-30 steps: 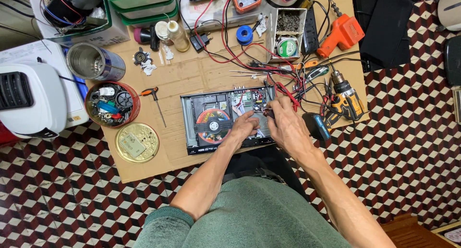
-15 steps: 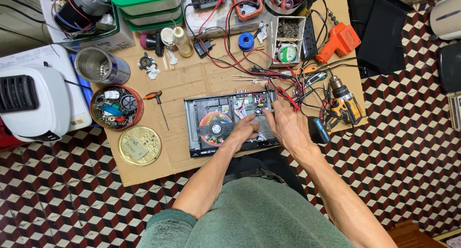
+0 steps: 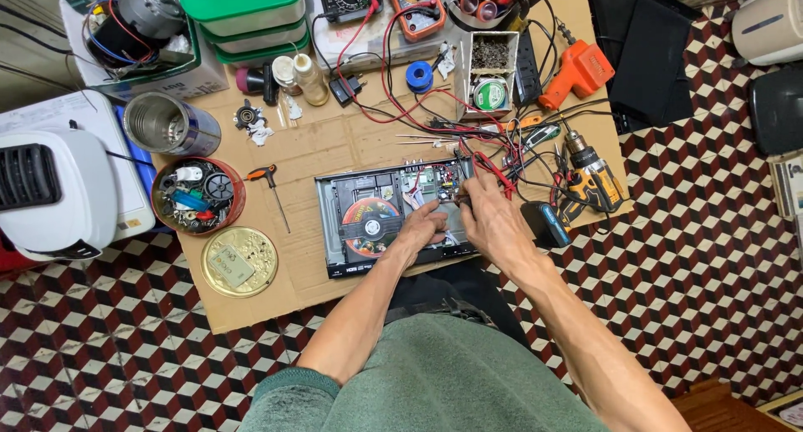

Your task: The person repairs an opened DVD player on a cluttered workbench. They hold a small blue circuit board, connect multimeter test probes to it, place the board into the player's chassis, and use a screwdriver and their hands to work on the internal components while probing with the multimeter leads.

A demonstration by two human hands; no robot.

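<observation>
one opened disc player (image 3: 368, 223) lying left-right, both hands on it, left hand (image 3: 422, 229) flat, right hand (image 3: 489, 219) pinching inside, can't tell on what

Landmark: round gold tin lid (image 3: 238, 262), near edge of cardboard-covered tabletop (image 3: 335, 143). Above it, red tin of small parts (image 3: 197, 195); further up, metal can (image 3: 170, 125). Far right: yellow cordless drill (image 3: 592, 177), orange glue gun (image 3: 580, 71).

A floor of red, black and white cube-patterned tiles (image 3: 703, 256) is spreading across the frame. A low desk covered in brown cardboard (image 3: 309, 160) is sitting at upper centre, under even light.
</observation>
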